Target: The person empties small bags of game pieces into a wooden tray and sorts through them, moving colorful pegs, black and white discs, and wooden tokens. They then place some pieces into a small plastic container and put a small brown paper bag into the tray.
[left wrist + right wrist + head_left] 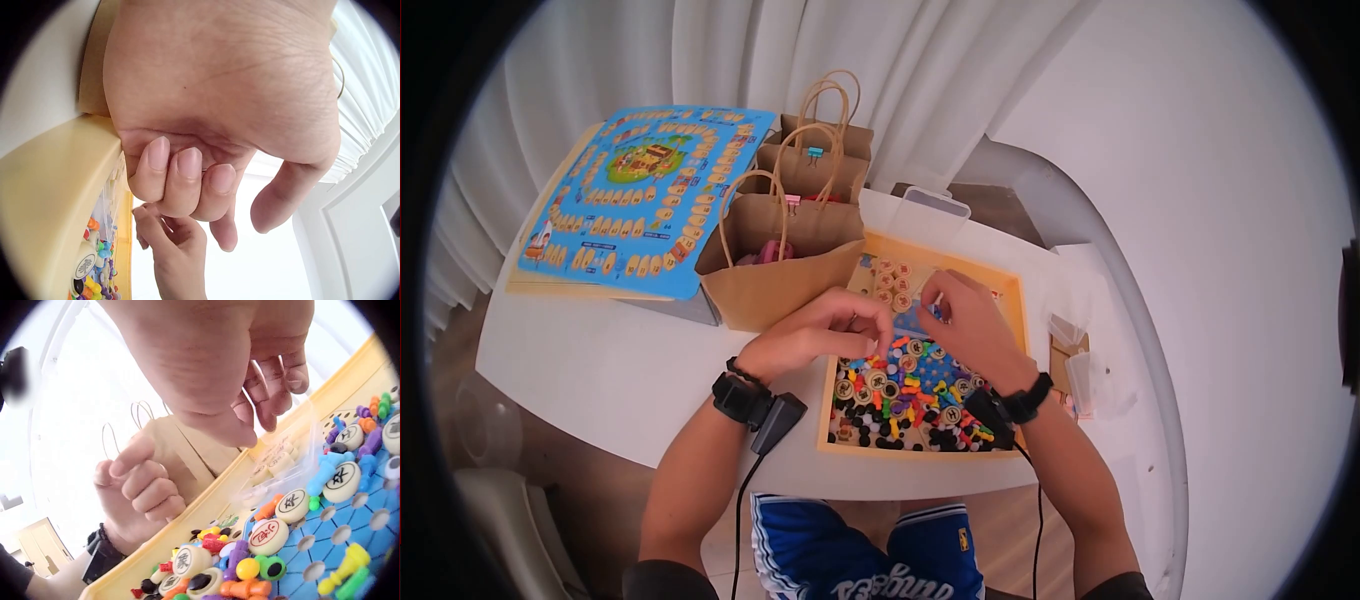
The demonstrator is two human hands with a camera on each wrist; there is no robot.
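Note:
A shallow yellow-rimmed tray (1021, 308) holds a jumble of coloured pegs and round Chinese chess pieces (269, 536) over a blue board with holes (340, 534). My left hand (830, 328) hovers at the tray's left rim. In the left wrist view three of its fingers (189, 164) curl loosely toward the palm, with thumb and index finger apart and nothing between them. Over the far part of the tray is my right hand (972, 325), its fingers loosely bent and holding nothing visible. Beneath it, a clear plastic box (300, 459) contains red-marked chess pieces (890, 284).
Brown paper bags (785, 265) with twisted handles stand left of the tray, clips on their tops. A blue printed game board (640, 200) leans beside them. A clear lid (935, 203) sits behind the tray, and transparent packaging (1080, 375) lies to its right.

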